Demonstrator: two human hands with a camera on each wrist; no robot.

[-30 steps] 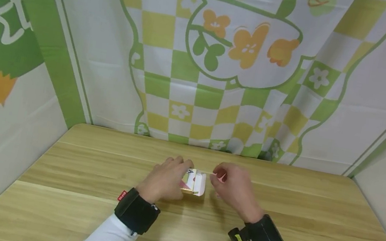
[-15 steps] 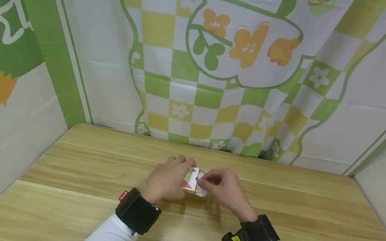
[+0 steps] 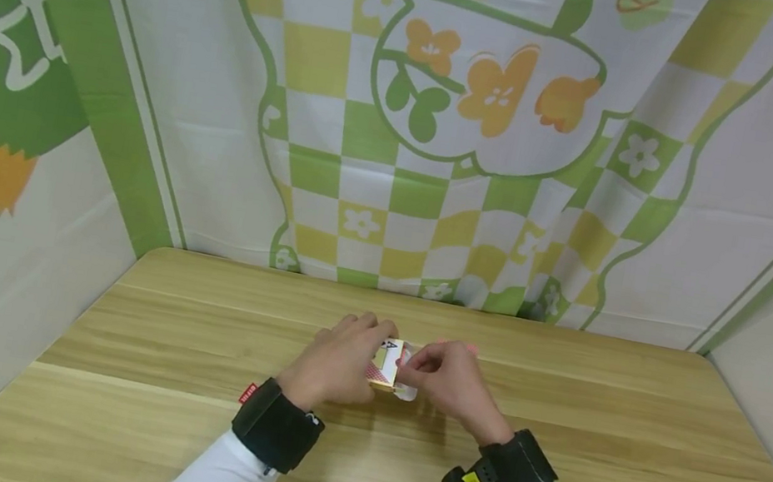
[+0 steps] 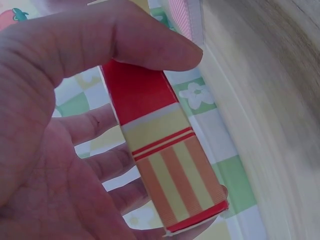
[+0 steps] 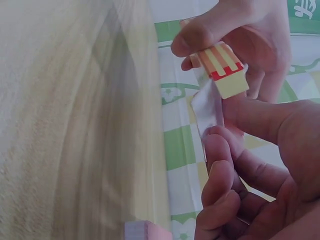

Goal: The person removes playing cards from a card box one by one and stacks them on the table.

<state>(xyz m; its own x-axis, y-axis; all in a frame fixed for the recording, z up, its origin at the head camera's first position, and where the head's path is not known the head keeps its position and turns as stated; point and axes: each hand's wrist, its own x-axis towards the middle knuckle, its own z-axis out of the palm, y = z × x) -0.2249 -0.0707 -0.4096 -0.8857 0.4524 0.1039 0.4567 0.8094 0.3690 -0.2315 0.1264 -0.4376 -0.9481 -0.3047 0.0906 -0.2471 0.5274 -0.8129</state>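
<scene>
A playing-card box [image 3: 385,360] with a letter A on its face is gripped by my left hand [image 3: 338,356]. In the left wrist view the thumb lies across the box's red and striped narrow side [image 4: 167,165], and the fingers curl behind it. My right hand [image 3: 455,385] is at the box's right end, thumb and fingertips pinching the white end flap [image 5: 207,107]. The same view shows the striped box side [image 5: 220,60] under the left thumb. Fingers hide part of the flap.
A pink stack [image 3: 464,346], seemingly of cards, lies on the wooden table [image 3: 188,344] just behind my right hand; its pink-and-white corner [image 5: 145,230] shows in the right wrist view. A patterned cloth [image 3: 365,187] hangs along the table's back edge.
My right hand has moved left from beside the box to its open end and pinches the flap. The box has shifted slightly right in the left hand. The pink stack shows behind the right hand.
</scene>
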